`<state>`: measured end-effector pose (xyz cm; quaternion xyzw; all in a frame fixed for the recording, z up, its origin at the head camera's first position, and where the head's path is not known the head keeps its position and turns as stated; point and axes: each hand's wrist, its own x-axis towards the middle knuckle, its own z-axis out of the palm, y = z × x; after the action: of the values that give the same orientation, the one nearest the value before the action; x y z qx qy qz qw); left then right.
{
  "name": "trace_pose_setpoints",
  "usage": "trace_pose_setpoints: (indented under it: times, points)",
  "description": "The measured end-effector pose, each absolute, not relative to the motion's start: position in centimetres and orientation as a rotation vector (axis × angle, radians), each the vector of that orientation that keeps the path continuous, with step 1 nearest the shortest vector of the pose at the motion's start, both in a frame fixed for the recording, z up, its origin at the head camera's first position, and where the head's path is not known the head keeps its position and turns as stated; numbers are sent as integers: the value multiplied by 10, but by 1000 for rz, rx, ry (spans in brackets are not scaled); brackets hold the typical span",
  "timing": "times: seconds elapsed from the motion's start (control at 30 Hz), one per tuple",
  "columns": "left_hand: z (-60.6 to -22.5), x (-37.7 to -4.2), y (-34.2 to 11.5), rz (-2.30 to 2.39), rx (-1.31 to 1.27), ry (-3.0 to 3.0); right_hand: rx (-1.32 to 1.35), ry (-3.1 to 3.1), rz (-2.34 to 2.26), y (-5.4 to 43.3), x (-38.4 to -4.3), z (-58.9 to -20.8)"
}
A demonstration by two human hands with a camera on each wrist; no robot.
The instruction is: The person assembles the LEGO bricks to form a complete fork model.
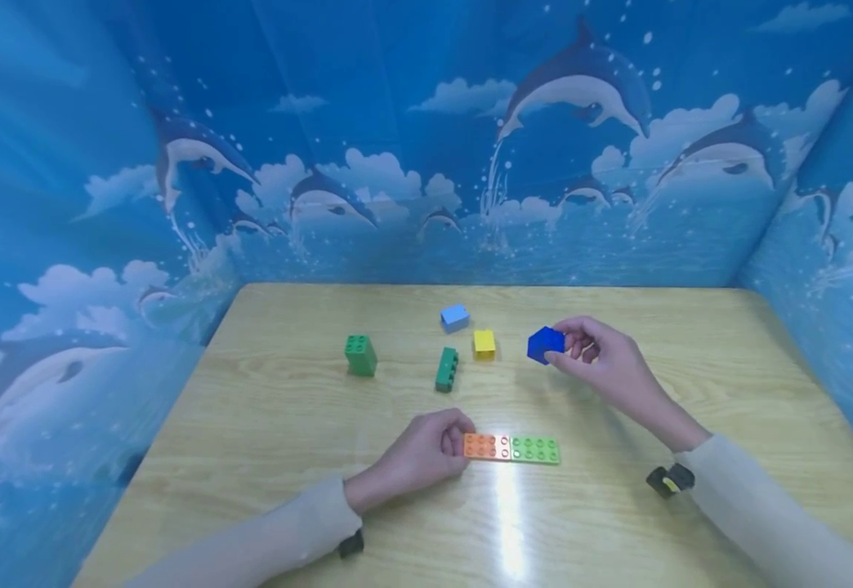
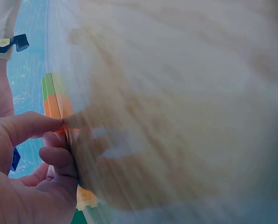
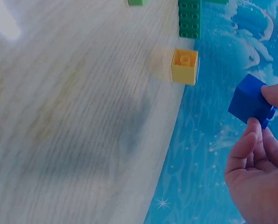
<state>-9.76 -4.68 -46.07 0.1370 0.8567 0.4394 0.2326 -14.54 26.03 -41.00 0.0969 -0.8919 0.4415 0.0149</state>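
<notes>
My right hand (image 1: 614, 363) pinches a dark blue toy building brick (image 1: 544, 345) between thumb and fingers, raised over the right half of the table. In the right wrist view the blue brick (image 3: 252, 100) is tilted, its studs toward the fingers. My left hand (image 1: 430, 445) holds the left end of an orange flat brick (image 1: 481, 447), thumb at the near side. A light green flat brick (image 1: 535, 450) lies end to end with the orange one, studs up. In the left wrist view the thumb of my left hand (image 2: 40, 154) meets the orange brick's (image 2: 53, 106) end.
Beyond the hands stand a tall green brick (image 1: 361, 356), a dark green brick (image 1: 446, 370) on its side, a yellow brick (image 1: 484, 345) and a light blue brick (image 1: 454, 318). A dolphin-print cloth (image 1: 397, 163) walls the wooden table (image 1: 272, 441) at the back and sides.
</notes>
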Motion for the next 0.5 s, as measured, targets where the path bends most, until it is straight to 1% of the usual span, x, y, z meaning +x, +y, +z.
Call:
trace_pose_setpoints:
  times: [0.23, 0.5]
  points:
    - [-460, -99, -47, 1200, 367, 2362, 376, -2831, 1343, 256, -128, -404]
    - [-462, -99, -48, 1196, 385, 2363, 448, -2852, 1308, 260, -109, -415]
